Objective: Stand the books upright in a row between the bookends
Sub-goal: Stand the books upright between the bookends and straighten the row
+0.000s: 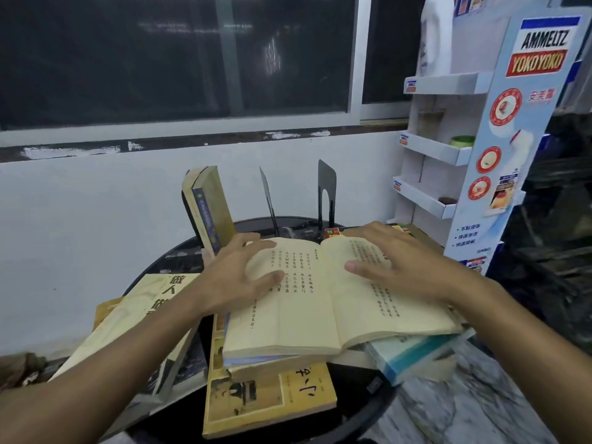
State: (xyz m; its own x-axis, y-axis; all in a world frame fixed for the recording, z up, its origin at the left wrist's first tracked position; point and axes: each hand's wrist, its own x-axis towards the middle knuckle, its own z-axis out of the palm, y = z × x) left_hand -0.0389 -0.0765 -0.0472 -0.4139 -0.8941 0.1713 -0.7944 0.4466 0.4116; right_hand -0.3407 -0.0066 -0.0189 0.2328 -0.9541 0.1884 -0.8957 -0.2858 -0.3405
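Open book (307, 302) lies flat on top of a pile of books with its pages facing up, and both hands are on it. The left hand (237, 274) rests on the left page with its fingers spread wide and bent a little, and its thumb lies on the paper. The right hand (400, 264) lies flat on the right page with its fingers straight and close together. Neither hand grips anything. Just past the left fingertips a tall book (209, 206) stands up and leans a bit. Farther out past the fingertips, between the two hands, stands a bookend (267, 193). A second bookend (326, 187) stands near it, closer to the right fingers. Below the palms, a yellow book (272, 402) and a blue book (416, 350) lie flat under the open book. A big book (144, 315) lies under the left arm. All of them sit on a black table (352, 382). A stand (528, 123) with shelves is off to the right of the right hand.
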